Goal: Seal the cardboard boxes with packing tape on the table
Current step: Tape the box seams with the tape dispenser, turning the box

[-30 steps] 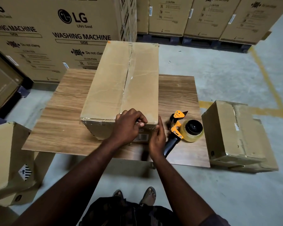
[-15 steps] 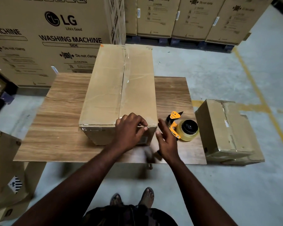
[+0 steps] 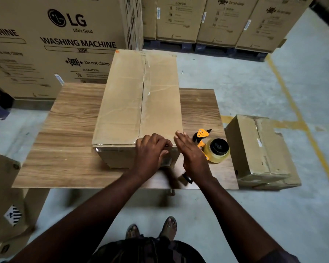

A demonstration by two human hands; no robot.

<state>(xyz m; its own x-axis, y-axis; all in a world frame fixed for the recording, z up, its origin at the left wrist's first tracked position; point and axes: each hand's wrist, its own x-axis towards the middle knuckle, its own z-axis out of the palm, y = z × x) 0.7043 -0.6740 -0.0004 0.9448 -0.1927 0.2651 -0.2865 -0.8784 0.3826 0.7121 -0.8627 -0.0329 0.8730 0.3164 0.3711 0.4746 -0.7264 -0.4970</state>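
A long cardboard box (image 3: 141, 103) lies on the wooden table (image 3: 68, 114), with clear tape running along its centre seam. My left hand (image 3: 150, 150) has its fingers curled over the box's near top edge, thumb on the front face. My right hand (image 3: 190, 154) is flat with straight fingers at the box's near right corner and holds nothing. An orange tape dispenser (image 3: 215, 149) with a roll of clear tape lies on the table just right of my right hand. Its black handle is partly hidden behind my wrist.
A smaller taped box (image 3: 258, 147) sits on another box on the floor, against the table's right side. More cardboard (image 3: 6, 186) stands at the left. Large washing machine cartons (image 3: 65, 35) line the back. My feet (image 3: 152, 228) are on the concrete floor at the table's near edge.
My right hand left the box's front face, swung out toward the dispenser, then came back up flat to the near right corner. My left hand stayed on the near edge.
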